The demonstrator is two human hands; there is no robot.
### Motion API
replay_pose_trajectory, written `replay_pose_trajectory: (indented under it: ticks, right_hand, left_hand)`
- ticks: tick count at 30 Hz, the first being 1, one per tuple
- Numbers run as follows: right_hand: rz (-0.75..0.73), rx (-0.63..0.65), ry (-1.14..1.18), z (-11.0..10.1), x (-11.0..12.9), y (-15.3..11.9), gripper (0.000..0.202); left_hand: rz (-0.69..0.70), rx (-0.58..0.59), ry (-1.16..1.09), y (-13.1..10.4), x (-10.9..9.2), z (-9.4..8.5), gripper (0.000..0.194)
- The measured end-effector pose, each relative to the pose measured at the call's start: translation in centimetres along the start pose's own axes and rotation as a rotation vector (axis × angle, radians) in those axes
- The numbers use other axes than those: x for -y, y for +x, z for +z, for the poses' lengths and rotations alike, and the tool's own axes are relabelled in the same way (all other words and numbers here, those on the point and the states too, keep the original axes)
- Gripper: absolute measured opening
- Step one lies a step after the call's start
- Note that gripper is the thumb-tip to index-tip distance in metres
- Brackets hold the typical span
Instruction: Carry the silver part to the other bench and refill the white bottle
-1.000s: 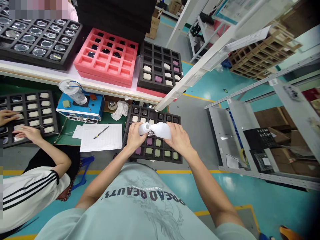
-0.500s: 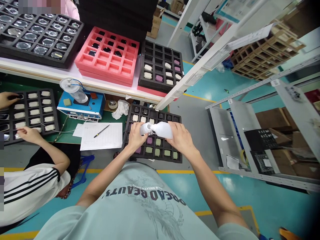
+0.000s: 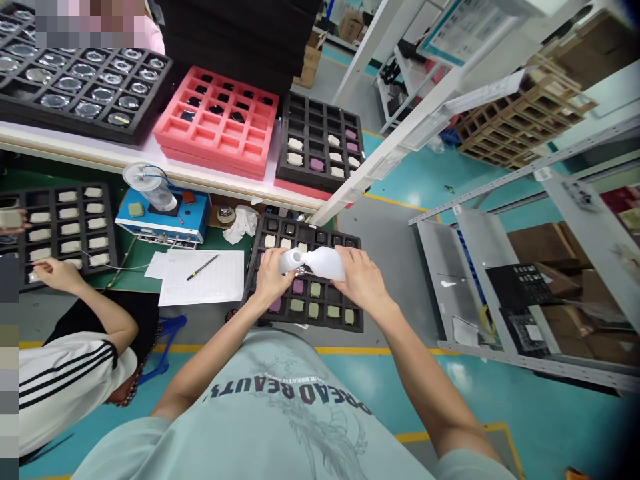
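My left hand (image 3: 270,279) is closed around a small white container (image 3: 289,261) with a round opening on top. In my right hand (image 3: 361,279) is a white plastic bottle (image 3: 326,263), tipped on its side so that its narrow neck points left at the container. Neck and opening lie close together; whether they touch or liquid flows, I cannot tell. A small shiny metal part shows just below the neck. Under both hands lies a black compartment tray (image 3: 306,233) holding cream, purple and green pieces (image 3: 333,311), partly hidden by my hands.
Left of the tray are a paper sheet (image 3: 225,280) with a pen (image 3: 203,267), crumpled white tissue (image 3: 241,223) and a blue machine (image 3: 193,217). A co-worker's hand (image 3: 59,275) is at another tray. A shelf above bears red trays (image 3: 210,150); a white post (image 3: 345,190) rises nearby.
My hands keep the bottle and container in nearly the same place. The view has shifted slightly. At the far left, the co-worker's upper hand now holds up a pale piece.
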State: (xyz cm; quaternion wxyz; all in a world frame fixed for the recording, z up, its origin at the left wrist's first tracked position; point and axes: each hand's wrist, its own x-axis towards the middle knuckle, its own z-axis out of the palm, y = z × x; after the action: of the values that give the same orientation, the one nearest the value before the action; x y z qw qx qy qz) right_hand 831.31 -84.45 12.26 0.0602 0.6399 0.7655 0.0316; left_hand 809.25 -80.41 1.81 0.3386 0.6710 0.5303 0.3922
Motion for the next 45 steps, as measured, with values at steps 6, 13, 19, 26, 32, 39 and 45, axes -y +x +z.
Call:
replay_pose_trajectory:
  ticks: [6, 13, 19, 26, 32, 39, 45]
  right_hand:
    - [-0.011, -0.024, -0.018, 0.1, -0.1, 0.1, 0.070]
    - [-0.020, -0.028, -0.026, -0.2, -0.1, 0.2, 0.069]
    - [-0.012, -0.011, -0.028, -0.9, 0.2, 0.2, 0.067]
    - [-0.004, -0.010, -0.035, -1.3, 0.4, 0.1, 0.069]
    - [-0.011, -0.020, -0.042, -1.3, 0.4, 0.0, 0.067]
    - [-0.015, -0.020, -0.051, -1.4, 0.5, -0.2, 0.067]
    - [-0.026, -0.005, -0.073, -1.4, 0.6, -0.3, 0.070]
  left_hand:
    - [-0.005, -0.012, -0.001, 0.1, -0.1, -0.1, 0.048]
    - [-0.003, -0.010, -0.011, 0.1, 0.1, -0.3, 0.049]
    - [0.002, -0.004, -0.010, 0.1, 0.1, -0.4, 0.048]
    - [0.010, -0.008, 0.000, 0.0, 0.2, -0.2, 0.048]
    - [0.018, -0.010, -0.004, -0.1, 0.3, -0.2, 0.047]
    - [0.025, -0.013, -0.008, -0.4, 0.4, -0.2, 0.045]
    - [0.026, -0.016, -0.004, -0.6, 0.5, -0.2, 0.046]
